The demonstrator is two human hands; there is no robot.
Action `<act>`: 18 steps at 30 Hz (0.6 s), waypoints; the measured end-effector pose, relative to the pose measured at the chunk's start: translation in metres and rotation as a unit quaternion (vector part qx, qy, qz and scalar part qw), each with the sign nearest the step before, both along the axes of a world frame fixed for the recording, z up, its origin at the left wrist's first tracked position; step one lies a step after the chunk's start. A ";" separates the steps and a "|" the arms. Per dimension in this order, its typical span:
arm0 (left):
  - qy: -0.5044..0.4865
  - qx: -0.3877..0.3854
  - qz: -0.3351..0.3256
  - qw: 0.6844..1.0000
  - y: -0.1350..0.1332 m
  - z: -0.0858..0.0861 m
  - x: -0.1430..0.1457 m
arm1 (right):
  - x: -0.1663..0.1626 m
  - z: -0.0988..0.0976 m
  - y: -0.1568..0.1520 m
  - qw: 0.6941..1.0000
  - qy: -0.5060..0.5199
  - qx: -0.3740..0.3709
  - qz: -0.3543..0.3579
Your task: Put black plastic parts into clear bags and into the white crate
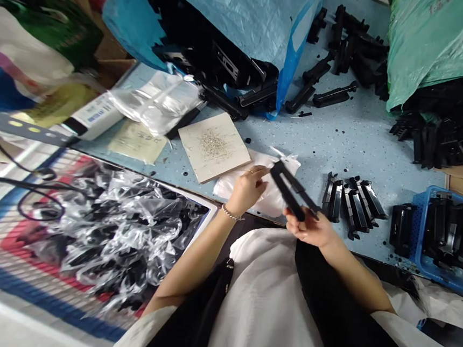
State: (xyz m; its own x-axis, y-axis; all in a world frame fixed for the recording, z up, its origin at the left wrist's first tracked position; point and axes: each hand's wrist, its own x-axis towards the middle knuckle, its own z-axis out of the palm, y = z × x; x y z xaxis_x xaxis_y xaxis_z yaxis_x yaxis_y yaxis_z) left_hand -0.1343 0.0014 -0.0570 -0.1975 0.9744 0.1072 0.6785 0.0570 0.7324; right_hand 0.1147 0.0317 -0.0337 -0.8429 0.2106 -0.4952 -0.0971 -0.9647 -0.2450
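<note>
My right hand [310, 228] is closed around the lower end of a long black plastic part [291, 187], which has a slot along it and tilts up to the left. Close to its upper end, my left hand [248, 190] has its fingers curled together; whatever they may pinch is too small to make out. Beneath both hands lies a stack of clear plastic bags [272, 198] at the table's front edge. A row of similar black parts [352, 203] lies on the table to the right of my right hand.
A pale square board [213, 145] with small bits on it lies left of the bags. Behind are a blue sack [245, 13] and a green sack [441, 46] of black parts. A blue basket [447, 273] stands right; a crate [207, 220] of bagged parts sits lower left.
</note>
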 end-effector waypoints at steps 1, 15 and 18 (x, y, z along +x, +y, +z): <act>-0.009 -0.006 0.006 1.000 -0.002 -0.002 -0.002 | -0.002 -0.006 -0.005 0.999 0.008 -0.051 0.016; -0.015 0.057 -0.005 0.998 -0.033 0.008 0.002 | 0.009 -0.015 -0.003 0.998 -0.009 -0.057 -0.037; -0.032 0.046 0.004 0.998 -0.027 0.003 -0.003 | 0.026 -0.006 -0.011 0.999 -0.003 -0.048 -0.010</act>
State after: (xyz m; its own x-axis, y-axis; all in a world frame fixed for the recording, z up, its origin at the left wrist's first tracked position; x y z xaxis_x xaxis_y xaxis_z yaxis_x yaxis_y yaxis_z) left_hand -0.1373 -0.0255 -0.0544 -0.2152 0.9593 0.1826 0.6307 -0.0062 0.7760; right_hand 0.1405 0.0209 -0.0394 -0.8358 0.1783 -0.5193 -0.1147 -0.9816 -0.1525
